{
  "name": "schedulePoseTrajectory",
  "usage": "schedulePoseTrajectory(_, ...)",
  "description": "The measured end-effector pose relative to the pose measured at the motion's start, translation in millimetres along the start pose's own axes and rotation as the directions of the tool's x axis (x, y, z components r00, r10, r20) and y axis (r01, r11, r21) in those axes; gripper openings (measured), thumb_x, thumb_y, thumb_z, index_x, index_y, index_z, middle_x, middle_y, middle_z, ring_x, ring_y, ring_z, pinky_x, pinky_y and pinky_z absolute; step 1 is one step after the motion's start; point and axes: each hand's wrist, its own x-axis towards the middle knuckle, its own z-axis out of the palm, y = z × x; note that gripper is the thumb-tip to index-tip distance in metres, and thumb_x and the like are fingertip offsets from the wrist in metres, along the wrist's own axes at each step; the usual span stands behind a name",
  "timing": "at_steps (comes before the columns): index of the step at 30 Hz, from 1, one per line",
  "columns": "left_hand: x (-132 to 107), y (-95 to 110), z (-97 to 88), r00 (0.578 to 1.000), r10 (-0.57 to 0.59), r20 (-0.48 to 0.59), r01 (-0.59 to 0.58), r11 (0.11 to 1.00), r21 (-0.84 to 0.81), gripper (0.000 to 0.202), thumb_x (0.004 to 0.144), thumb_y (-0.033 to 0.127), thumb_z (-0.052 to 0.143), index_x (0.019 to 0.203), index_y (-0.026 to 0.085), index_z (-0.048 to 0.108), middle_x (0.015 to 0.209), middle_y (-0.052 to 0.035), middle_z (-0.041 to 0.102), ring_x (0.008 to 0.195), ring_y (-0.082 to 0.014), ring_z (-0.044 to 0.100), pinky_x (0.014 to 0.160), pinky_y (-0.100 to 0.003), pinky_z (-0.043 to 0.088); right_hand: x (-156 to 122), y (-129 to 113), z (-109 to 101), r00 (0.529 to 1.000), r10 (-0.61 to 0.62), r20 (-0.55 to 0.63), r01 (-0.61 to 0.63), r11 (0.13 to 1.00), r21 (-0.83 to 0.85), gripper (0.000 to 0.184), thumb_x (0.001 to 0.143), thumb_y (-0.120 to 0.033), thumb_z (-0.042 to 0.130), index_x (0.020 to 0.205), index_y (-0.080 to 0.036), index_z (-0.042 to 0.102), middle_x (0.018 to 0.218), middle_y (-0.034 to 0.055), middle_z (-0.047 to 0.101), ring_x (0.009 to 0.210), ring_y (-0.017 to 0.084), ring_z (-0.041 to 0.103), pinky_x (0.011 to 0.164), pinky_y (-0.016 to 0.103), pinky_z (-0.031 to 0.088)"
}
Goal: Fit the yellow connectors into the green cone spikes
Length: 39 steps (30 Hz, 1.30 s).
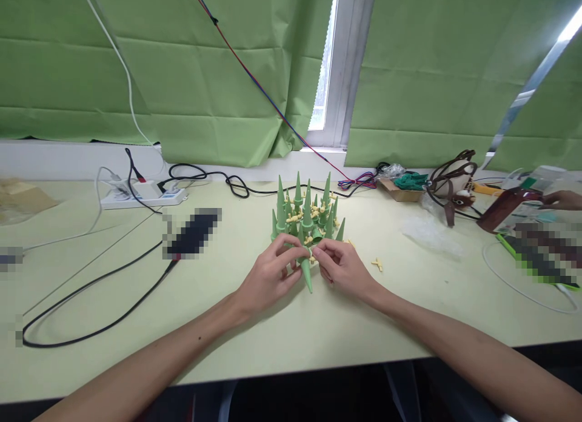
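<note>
A cluster of green pointed cones (305, 211) joined by small yellow connector pieces stands upright on the pale green table (291, 331). In front of it my left hand (268, 276) grips a loose green cone (307, 273) whose tip points toward me. My right hand (343, 265) meets it from the right, its fingertips pinched at the cone's wide end on what looks like a small yellow piece. A spare yellow connector (377, 264) lies on the table just right of my right hand.
A white power strip (140, 194) with black cables sits at the back left, and a black cable loops across the left side. At the right are clear plastic (430, 233), a cardboard tray (402, 188), a brown bag (454, 182) and another person's hand (564, 199).
</note>
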Motion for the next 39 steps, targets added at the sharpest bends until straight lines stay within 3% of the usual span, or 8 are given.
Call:
schedulePoseTrajectory(5, 3.1, 5.7, 0.0, 0.993, -0.098, -0.067, 0.092, 0.993, -0.078, 0.008, 0.088, 0.012, 0.058, 0.092, 0.019, 0.056, 0.093, -0.0033, 0.053, 0.076, -0.0108, 0.056, 0.053, -0.017, 0.051, -1.0, -0.1, -0.5, 0.999, -0.024, -0.032, 0.025, 0.999, 0.038, 0.038, 0.096, -0.05, 0.051, 0.073, -0.02, 0.052, 0.049, -0.0062, 0.045, 0.042, 0.009, 0.042, 0.045, 0.024, 0.034)
schedulePoseTrajectory(9, 5.6, 7.6, -0.6, 0.982, -0.175, -0.073, 0.166, 0.98, -0.112, 0.011, 0.09, 0.019, 0.059, 0.081, 0.018, 0.053, 0.08, -0.0006, 0.054, 0.07, -0.0108, 0.053, 0.053, -0.017, 0.048, -2.1, 0.6, -0.4, 0.996, -0.028, -0.089, 0.034, 0.997, 0.065, 0.036, 0.096, -0.049, 0.053, 0.075, -0.02, 0.052, 0.051, -0.0064, 0.044, 0.043, 0.009, 0.042, 0.044, 0.023, 0.036)
schedulePoseTrajectory(13, 6.9, 7.2, 0.0, 0.933, -0.356, 0.044, 0.357, 0.912, -0.202, 0.029, 0.095, 0.033, 0.054, 0.072, 0.016, 0.056, 0.065, 0.0009, 0.055, 0.059, -0.0099, 0.051, 0.052, -0.02, 0.043, -2.4, 2.0, -0.8, 0.991, -0.042, -0.127, 0.054, 0.994, 0.093, 0.032, 0.097, -0.046, 0.052, 0.08, -0.02, 0.053, 0.054, -0.0062, 0.045, 0.044, 0.009, 0.043, 0.043, 0.022, 0.036)
schedulePoseTrajectory(17, 5.7, 5.8, 1.9, 0.843, -0.484, 0.236, 0.538, 0.757, -0.371, 0.051, 0.101, 0.048, 0.039, 0.065, 0.015, 0.055, 0.053, 0.0008, 0.052, 0.049, -0.0102, 0.05, 0.05, -0.023, 0.04, -2.8, 2.2, -1.2, 0.989, -0.076, -0.125, 0.085, 0.994, 0.073, 0.03, 0.098, -0.044, 0.052, 0.08, -0.02, 0.054, 0.056, -0.0059, 0.045, 0.045, 0.009, 0.044, 0.044, 0.023, 0.036)
schedulePoseTrajectory(22, 4.5, 3.9, 2.0, 0.795, -0.504, 0.337, 0.606, 0.669, -0.431, 0.045, 0.096, 0.054, 0.048, 0.075, 0.016, 0.056, 0.055, 0.0012, 0.056, 0.047, -0.0111, 0.051, 0.048, -0.024, 0.04, -3.5, 1.5, -1.3, 0.989, -0.125, -0.081, 0.124, 0.992, -0.013, 0.028, 0.099, -0.039, 0.051, 0.081, -0.019, 0.056, 0.056, -0.0053, 0.046, 0.047, 0.009, 0.042, 0.048, 0.024, 0.035)
schedulePoseTrajectory(30, 8.2, 11.0, -2.6, 0.856, -0.457, 0.243, 0.517, 0.783, -0.347, 0.03, 0.088, 0.045, 0.065, 0.089, 0.016, 0.058, 0.06, 0.0047, 0.05, 0.051, -0.0101, 0.05, 0.05, -0.023, 0.041, -4.3, 5.6, -2.8, 0.988, -0.145, -0.056, 0.144, 0.989, -0.012, 0.029, 0.1, -0.039, 0.049, 0.079, -0.019, 0.052, 0.054, -0.0057, 0.044, 0.046, 0.009, 0.039, 0.047, 0.024, 0.031)
schedulePoseTrajectory(34, 5.4, 6.6, 0.0, 0.931, -0.347, 0.113, 0.365, 0.889, -0.277, 0.027, 0.085, 0.038, 0.069, 0.078, 0.016, 0.055, 0.069, 0.0035, 0.045, 0.056, -0.0081, 0.046, 0.05, -0.021, 0.039, -4.6, 5.1, -3.1, 0.988, -0.152, -0.036, 0.151, 0.988, -0.019, 0.029, 0.1, -0.038, 0.047, 0.078, -0.019, 0.051, 0.053, -0.0057, 0.044, 0.046, 0.009, 0.039, 0.048, 0.024, 0.03)
schedulePoseTrajectory(39, 2.5, 3.8, 1.7, 0.985, -0.17, 0.027, 0.172, 0.963, -0.206, 0.014, 0.085, 0.022, 0.067, 0.098, 0.016, 0.064, 0.071, 0.0032, 0.047, 0.057, -0.0077, 0.043, 0.05, -0.02, 0.036, -4.3, 1.7, -2.0, 0.99, -0.143, -0.015, 0.143, 0.99, -0.009, 0.03, 0.1, -0.038, 0.048, 0.077, -0.019, 0.05, 0.053, -0.0058, 0.044, 0.045, 0.009, 0.038, 0.048, 0.024, 0.03)
